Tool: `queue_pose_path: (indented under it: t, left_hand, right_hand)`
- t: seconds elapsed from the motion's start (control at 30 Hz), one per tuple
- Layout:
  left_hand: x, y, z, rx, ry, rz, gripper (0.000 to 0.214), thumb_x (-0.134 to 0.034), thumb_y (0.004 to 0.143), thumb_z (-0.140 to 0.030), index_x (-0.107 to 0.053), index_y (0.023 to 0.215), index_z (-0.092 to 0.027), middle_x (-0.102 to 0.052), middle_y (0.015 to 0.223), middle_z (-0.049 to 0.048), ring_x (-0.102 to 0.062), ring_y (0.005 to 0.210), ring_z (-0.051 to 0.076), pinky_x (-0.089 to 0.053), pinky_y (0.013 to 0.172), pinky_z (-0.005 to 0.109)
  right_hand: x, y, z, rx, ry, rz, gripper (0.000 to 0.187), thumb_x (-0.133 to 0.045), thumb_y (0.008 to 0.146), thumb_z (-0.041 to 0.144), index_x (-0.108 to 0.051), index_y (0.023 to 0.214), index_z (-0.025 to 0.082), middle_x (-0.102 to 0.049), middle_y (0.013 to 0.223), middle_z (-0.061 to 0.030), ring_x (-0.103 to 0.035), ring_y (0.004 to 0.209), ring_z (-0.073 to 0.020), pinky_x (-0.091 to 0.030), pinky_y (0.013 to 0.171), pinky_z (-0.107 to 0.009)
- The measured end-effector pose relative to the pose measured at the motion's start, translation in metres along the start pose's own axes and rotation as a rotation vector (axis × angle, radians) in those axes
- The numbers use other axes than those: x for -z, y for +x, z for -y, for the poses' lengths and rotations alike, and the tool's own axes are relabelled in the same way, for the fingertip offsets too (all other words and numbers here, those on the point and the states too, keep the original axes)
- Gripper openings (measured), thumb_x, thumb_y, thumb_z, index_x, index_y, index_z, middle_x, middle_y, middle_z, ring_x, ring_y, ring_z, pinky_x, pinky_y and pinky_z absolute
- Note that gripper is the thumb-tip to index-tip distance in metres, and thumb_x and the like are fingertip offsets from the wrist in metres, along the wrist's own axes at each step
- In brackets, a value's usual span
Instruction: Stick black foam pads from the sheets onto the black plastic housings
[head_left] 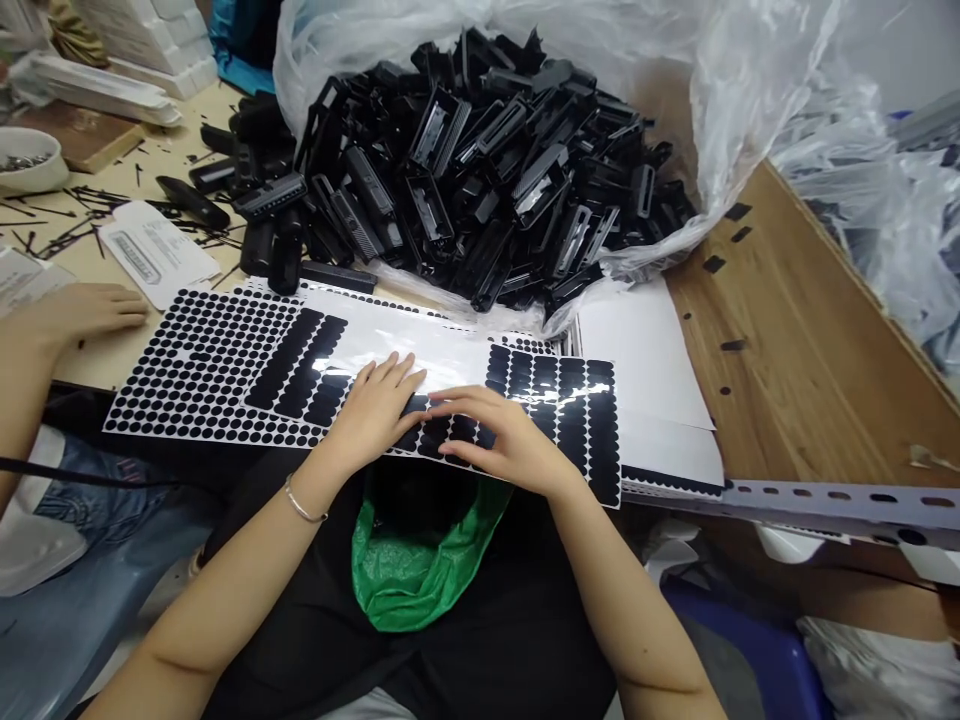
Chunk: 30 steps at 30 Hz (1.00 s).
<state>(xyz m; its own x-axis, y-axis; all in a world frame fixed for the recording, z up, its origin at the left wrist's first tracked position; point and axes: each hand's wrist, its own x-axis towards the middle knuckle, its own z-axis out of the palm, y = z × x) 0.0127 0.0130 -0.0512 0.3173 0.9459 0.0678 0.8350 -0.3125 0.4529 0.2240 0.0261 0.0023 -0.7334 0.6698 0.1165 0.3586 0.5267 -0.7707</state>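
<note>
A white backing sheet with rows of black scalloped-edge stickers (574,400) lies in front of me, with a bare white patch in its middle. My left hand (381,408) rests flat on this sheet, fingers spread, a thin bracelet at its wrist. Just to the right, my right hand (506,437) curves over the same sheet; its thumb and forefinger are apart, and I see nothing between them. Partly beneath, on the left, is a sheet of round black stickers (187,365). A green bag (420,585) hangs open below the table edge.
Behind the sheets, a large clear plastic bag (720,120) holds a heap of black plastic housings (480,170). Another person's hand (94,315) rests at left, near a printed card (154,250), black pins and a white bowl (30,165). White sheets (652,350) lie right.
</note>
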Motion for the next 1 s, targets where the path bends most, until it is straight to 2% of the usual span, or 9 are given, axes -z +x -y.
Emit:
queue_pose_path:
  t: [0.1, 0.2, 0.37, 0.5, 0.6, 0.73, 0.87, 0.93, 1.0]
  left_hand:
    - [0.006, -0.008, -0.007, -0.033, 0.091, 0.004, 0.043, -0.061, 0.095, -0.033, -0.06, 0.135, -0.016, -0.055, 0.148, 0.0201, -0.05, 0.137, 0.039, -0.037, 0.112, 0.057]
    - [0.015, -0.016, -0.014, -0.054, 0.197, 0.022, 0.045, -0.063, 0.093, -0.032, -0.061, 0.135, -0.015, -0.061, 0.14, 0.0215, -0.057, 0.122, 0.04, -0.041, 0.103, 0.056]
    - [0.018, -0.012, -0.015, 0.035, 0.167, 0.05, 0.044, -0.054, 0.098, -0.038, -0.059, 0.136, -0.017, -0.068, 0.123, 0.0166, -0.06, 0.112, 0.036, -0.04, 0.101, 0.057]
    - [0.016, -0.002, 0.004, 0.257, 0.139, -0.037, 0.052, -0.047, 0.1, -0.042, -0.052, 0.144, -0.016, -0.048, 0.154, 0.0193, -0.042, 0.141, 0.04, -0.026, 0.116, 0.062]
    - [0.018, 0.005, 0.016, 0.373, 0.16, -0.018, 0.06, -0.04, 0.101, -0.047, -0.045, 0.15, -0.011, -0.035, 0.163, 0.0193, -0.029, 0.15, 0.042, -0.025, 0.118, 0.062]
    - [0.025, 0.023, 0.012, 0.397, 0.212, -0.003, 0.062, -0.038, 0.101, -0.05, -0.049, 0.148, -0.012, -0.041, 0.16, 0.0187, -0.038, 0.144, 0.042, -0.036, 0.113, 0.056]
    - [0.028, 0.048, -0.007, 0.451, 0.254, 0.0, 0.064, -0.043, 0.099, -0.054, -0.056, 0.141, -0.006, -0.051, 0.149, 0.028, -0.049, 0.13, 0.049, -0.042, 0.101, 0.061]
    - [0.025, 0.058, -0.017, 0.382, 0.27, -0.011, 0.058, -0.046, 0.099, -0.048, -0.061, 0.134, -0.003, -0.054, 0.144, 0.0296, -0.047, 0.133, 0.048, -0.035, 0.108, 0.063]
    - [0.02, 0.065, -0.027, 0.175, 0.228, 0.068, 0.049, -0.046, 0.102, -0.04, -0.063, 0.132, -0.006, -0.053, 0.148, 0.0245, -0.044, 0.14, 0.041, -0.027, 0.117, 0.057]
  right_hand:
    - [-0.003, 0.0, -0.011, -0.136, -0.197, -0.061, 0.063, -0.079, 0.083, 0.047, -0.058, 0.14, 0.031, -0.055, 0.15, -0.0119, -0.046, 0.141, -0.0371, -0.036, 0.117, -0.065]
    - [-0.01, -0.004, -0.023, -0.276, -0.371, 0.047, 0.089, -0.086, 0.074, 0.05, -0.046, 0.151, 0.03, -0.036, 0.163, -0.0159, -0.027, 0.151, -0.0462, -0.022, 0.117, -0.076]
    - [-0.016, -0.011, -0.019, -0.266, -0.459, 0.193, 0.095, -0.083, 0.077, 0.052, -0.035, 0.157, 0.034, -0.027, 0.167, -0.0137, -0.023, 0.153, -0.0457, -0.023, 0.116, -0.076]
    - [-0.015, -0.014, -0.006, -0.336, -0.553, 0.324, 0.107, -0.081, 0.078, 0.053, -0.019, 0.162, 0.031, -0.014, 0.171, -0.0126, -0.013, 0.156, -0.0443, -0.021, 0.12, -0.072]
    - [-0.014, -0.014, 0.0, -0.361, -0.56, 0.386, 0.116, -0.085, 0.074, 0.054, -0.014, 0.163, 0.03, -0.009, 0.172, -0.0122, -0.006, 0.156, -0.045, -0.018, 0.12, -0.074]
    - [-0.014, -0.014, 0.004, -0.394, -0.552, 0.445, 0.127, -0.091, 0.067, 0.045, -0.01, 0.163, 0.029, -0.004, 0.172, -0.0133, 0.001, 0.156, -0.0455, -0.015, 0.118, -0.077]
    - [-0.018, -0.014, 0.005, -0.42, -0.581, 0.495, 0.14, -0.096, 0.06, 0.034, -0.003, 0.164, 0.027, 0.002, 0.171, -0.0166, 0.006, 0.155, -0.0478, -0.009, 0.115, -0.081]
    - [-0.022, -0.015, 0.004, -0.412, -0.608, 0.5, 0.145, -0.097, 0.056, 0.03, 0.001, 0.163, 0.026, 0.006, 0.171, -0.0185, 0.008, 0.155, -0.0495, -0.007, 0.114, -0.082]
    - [-0.025, -0.015, 0.002, -0.387, -0.628, 0.491, 0.148, -0.096, 0.054, 0.028, 0.004, 0.163, 0.026, 0.009, 0.17, -0.02, 0.009, 0.154, -0.0512, -0.008, 0.113, -0.082]
